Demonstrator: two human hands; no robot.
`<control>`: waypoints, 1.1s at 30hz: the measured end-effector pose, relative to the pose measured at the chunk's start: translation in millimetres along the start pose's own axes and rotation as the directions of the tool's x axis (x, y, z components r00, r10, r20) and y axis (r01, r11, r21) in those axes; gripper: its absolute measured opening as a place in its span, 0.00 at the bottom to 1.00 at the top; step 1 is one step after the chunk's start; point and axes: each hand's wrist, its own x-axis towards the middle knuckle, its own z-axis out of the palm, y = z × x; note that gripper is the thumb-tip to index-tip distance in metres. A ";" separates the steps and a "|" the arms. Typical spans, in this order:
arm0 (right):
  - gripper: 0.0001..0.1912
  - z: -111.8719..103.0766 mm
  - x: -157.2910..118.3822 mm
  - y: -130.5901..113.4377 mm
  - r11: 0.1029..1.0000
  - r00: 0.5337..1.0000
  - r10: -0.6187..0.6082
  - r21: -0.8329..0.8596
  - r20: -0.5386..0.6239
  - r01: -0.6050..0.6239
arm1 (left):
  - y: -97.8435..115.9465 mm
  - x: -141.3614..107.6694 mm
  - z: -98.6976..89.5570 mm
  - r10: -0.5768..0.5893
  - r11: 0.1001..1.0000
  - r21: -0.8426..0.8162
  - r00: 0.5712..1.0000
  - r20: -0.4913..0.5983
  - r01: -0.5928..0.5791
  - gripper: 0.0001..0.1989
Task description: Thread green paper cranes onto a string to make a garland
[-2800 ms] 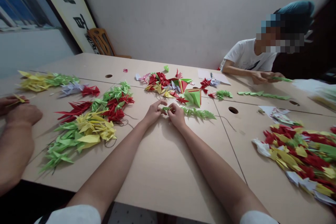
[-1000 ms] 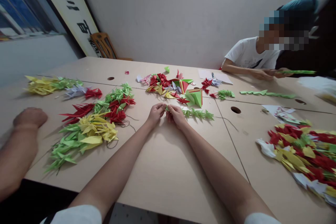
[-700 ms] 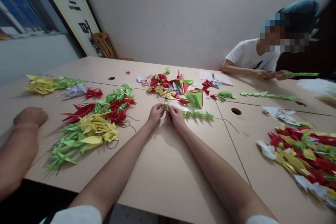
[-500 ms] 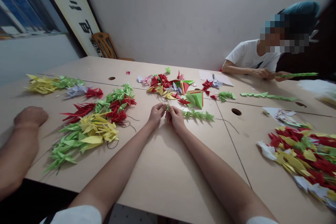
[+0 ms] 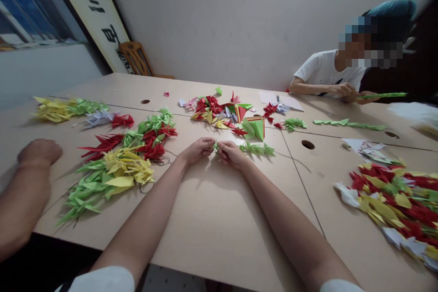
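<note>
My left hand (image 5: 199,149) is closed in a pinch near the middle of the table, at a small green folded-paper piece (image 5: 215,147). My right hand (image 5: 231,153) pinches the same piece from the other side, fingertips close to the left ones. Just past the right hand, a string of green folded-paper pieces (image 5: 258,148) lies on the table, with a thin dark thread (image 5: 290,157) trailing off its right end. The fingers partly hide the pinched piece, and my right hand covers where it may join the string.
Yellow, green and red folded-paper strings (image 5: 126,164) lie left, with a bigger pile (image 5: 397,196) at right. Mixed paper pieces (image 5: 212,107) and a green paper stack (image 5: 253,128) sit beyond my hands. Another person's fist (image 5: 40,151) rests at left; a co-worker (image 5: 328,73) holds a green strip (image 5: 383,96).
My left hand has shifted a little left and flattened outward, and the green string has slid slightly left. Across the table, the co-worker's hands and green strip have moved slightly.
</note>
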 end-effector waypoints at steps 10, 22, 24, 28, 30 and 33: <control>0.23 1.9 2.5 0.5 0.993 0.996 -0.035 0.114 -0.084 0.045 | -11.1 7.9 12.7 0.123 0.986 -0.097 0.987 -0.108 -0.134 0.22; 0.25 11.8 7.8 8.7 0.990 0.954 -0.100 0.067 -0.282 0.123 | -16.4 12.3 22.6 0.354 0.930 0.211 0.893 -0.280 -0.302 0.25; 0.25 6.5 5.5 5.5 0.991 0.977 -0.083 0.086 -0.195 0.102 | -14.5 10.9 18.4 0.294 0.953 0.137 0.933 -0.209 -0.269 0.24; 0.22 -4.3 -1.0 -1.8 0.992 1.000 -0.002 0.123 -0.025 0.005 | -9.8 7.2 11.6 0.134 0.991 -0.007 0.989 -0.060 -0.134 0.22; 0.21 -7.7 -3.5 -3.8 0.990 0.998 0.042 0.130 0.042 -0.047 | -8.2 5.9 10.7 0.065 0.997 -0.044 0.998 -0.013 -0.065 0.21; 0.21 -9.1 -4.1 -2.8 0.988 0.998 0.046 0.148 0.049 -0.053 | -8.6 7.1 13.4 0.052 0.996 -0.077 0.999 -0.010 -0.053 0.21</control>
